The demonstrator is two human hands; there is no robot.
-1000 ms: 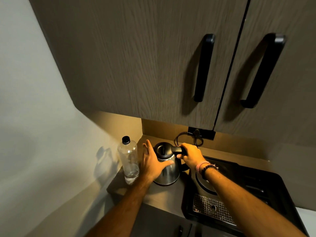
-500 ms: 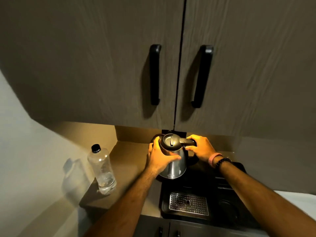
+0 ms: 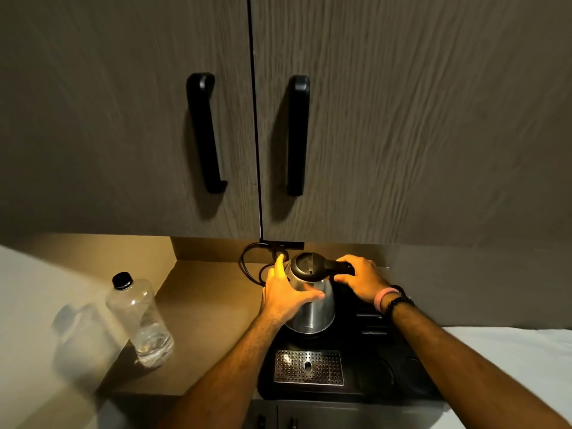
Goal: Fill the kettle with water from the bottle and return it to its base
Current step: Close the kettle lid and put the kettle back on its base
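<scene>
Both hands hold the kettle (image 3: 311, 300): our right hand (image 3: 360, 281) grasps its handle, our left hand (image 3: 286, 297) steadies the body. We lower it on the black tray (image 3: 399, 376), so the capped bottle (image 3: 139, 320) stands apart.

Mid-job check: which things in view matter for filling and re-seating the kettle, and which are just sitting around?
In the job:
kettle, held by left hand and right hand
water bottle, capped
black tray under the kettle

Just there:
drip grate
power cord
cabinet handles

One kettle (image 3: 311, 300), one bottle (image 3: 139, 320), two hands, left (image 3: 286, 294), right (image 3: 360, 281), two cabinet handles, left (image 3: 204, 131), right (image 3: 297, 134), one drip grate (image 3: 309, 366), two wristbands (image 3: 390, 300)
</scene>
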